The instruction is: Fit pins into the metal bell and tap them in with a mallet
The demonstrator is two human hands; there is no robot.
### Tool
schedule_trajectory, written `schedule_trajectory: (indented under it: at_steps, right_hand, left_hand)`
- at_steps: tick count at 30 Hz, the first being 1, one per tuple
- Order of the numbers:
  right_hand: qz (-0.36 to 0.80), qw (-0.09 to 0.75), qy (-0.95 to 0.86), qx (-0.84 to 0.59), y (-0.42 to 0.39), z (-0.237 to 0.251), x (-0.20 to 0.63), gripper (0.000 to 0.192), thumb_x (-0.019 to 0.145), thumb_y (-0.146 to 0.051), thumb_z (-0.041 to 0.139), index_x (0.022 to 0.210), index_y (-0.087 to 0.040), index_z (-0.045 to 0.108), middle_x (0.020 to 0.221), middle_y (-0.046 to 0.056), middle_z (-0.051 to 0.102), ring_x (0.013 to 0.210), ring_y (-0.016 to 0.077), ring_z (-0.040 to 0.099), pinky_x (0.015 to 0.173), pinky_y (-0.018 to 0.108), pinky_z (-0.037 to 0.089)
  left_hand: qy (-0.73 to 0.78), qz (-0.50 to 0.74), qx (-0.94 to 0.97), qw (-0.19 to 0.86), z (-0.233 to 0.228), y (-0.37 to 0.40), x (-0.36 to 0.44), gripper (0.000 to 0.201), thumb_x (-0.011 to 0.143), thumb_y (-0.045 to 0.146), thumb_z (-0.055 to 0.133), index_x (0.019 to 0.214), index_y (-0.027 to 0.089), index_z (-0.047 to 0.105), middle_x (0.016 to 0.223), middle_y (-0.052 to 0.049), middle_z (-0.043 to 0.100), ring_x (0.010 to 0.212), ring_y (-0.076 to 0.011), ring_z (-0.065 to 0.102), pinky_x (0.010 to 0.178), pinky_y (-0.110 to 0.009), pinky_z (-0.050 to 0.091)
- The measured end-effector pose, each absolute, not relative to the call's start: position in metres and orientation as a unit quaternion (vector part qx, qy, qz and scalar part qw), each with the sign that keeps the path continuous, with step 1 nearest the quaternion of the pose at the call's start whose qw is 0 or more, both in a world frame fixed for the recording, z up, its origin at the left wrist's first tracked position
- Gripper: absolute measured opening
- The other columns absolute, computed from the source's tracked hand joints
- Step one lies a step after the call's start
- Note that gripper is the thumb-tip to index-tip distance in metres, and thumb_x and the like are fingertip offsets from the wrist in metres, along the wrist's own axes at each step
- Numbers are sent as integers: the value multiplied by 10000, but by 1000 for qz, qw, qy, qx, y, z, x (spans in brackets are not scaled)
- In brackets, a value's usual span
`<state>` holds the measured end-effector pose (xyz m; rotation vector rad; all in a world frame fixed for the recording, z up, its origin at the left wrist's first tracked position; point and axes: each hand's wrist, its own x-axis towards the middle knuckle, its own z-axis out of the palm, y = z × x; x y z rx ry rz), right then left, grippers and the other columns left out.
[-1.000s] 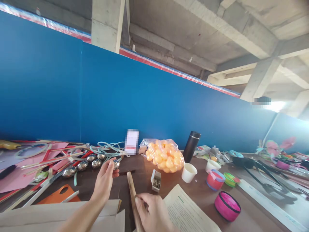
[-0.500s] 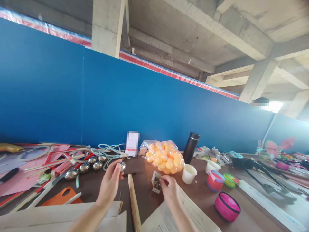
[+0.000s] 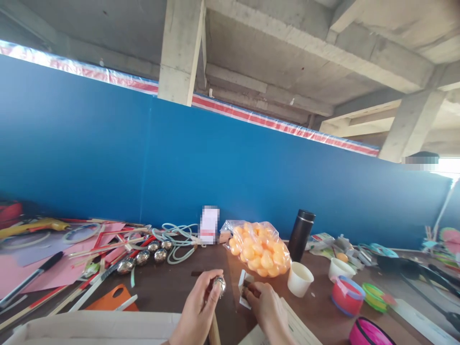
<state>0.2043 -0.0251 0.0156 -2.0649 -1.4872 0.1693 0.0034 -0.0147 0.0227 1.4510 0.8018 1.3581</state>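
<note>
My left hand (image 3: 197,306) is closed around a shiny silver ball (image 3: 220,285) with a bumpy surface, its fingers and thumb wrapped about the sides. To the right, my right hand (image 3: 268,309) has its fingertips bent together in the mouth of a small open white box (image 3: 245,303). The box's small metallic contents are mostly covered by those fingers, and whatever they pinch is hidden. A wooden stick (image 3: 214,330) lies under the left wrist. Printed paper (image 3: 298,326) lies beneath the right forearm.
Behind the hands sit a clear bag of orange balls (image 3: 260,251), a black bottle (image 3: 301,235) and a white cup (image 3: 300,280). Several silver balls (image 3: 143,258) lie left, near sticks and an orange board (image 3: 108,301). A pink round container (image 3: 370,333) stands right.
My left hand has brought the silver ball rightward and down, closer to the box. My right hand has moved from beside the box into its opening. The whole view has shifted.
</note>
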Motion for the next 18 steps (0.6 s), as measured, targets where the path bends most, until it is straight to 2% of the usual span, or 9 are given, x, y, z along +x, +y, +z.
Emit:
schedule_trajectory:
  at_steps: [6,10,18]
  right_hand:
    - [79,277,-560,-777,-13,1,213,175,731,-344,548,740,-254,698,767,33,696,742,214,637,540,232,335]
    - [82,270,-554,-783,-5,-6,217,129,705,-301,554,698,-254,674,729,8,693,732,201,632,533,220,322]
    - [85,269,-562,-777,-6,-2,215,165,723,-298,511,649,-233,643,726,8,676,700,173,615,558,216,337]
  left_hand:
    - [336,554,603,466,20,-13,4,317,790,412,559,1038,232,638,1058,-89,628,920,-214,586,811,-260,453]
    - [336,539,636,438,21,-13,5,358,831,445,474,1071,211,600,1016,-85,628,864,-194,596,781,-285,478]
    - [343,525,675,388,18,-6,4,352,857,434,428,1079,204,575,1018,-83,627,852,-173,603,781,-272,487]
